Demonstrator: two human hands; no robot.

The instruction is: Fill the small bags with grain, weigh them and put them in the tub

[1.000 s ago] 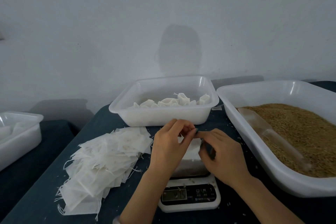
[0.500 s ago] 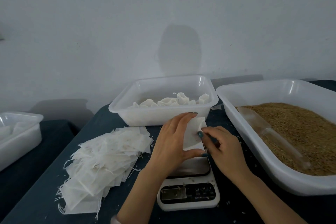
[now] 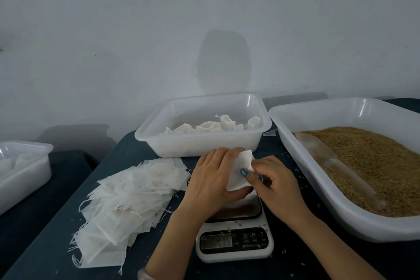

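The small white bag is held over the platform of the digital scale, clear of it. The left hand grasps the bag from behind, fingers curled round its far edge. The right hand pinches its near-right edge between thumb and fingers. Just beyond stands a white tub holding filled bags. To the right, a large tub holds grain and a clear scoop. A pile of empty bags lies left of the hands on the dark table.
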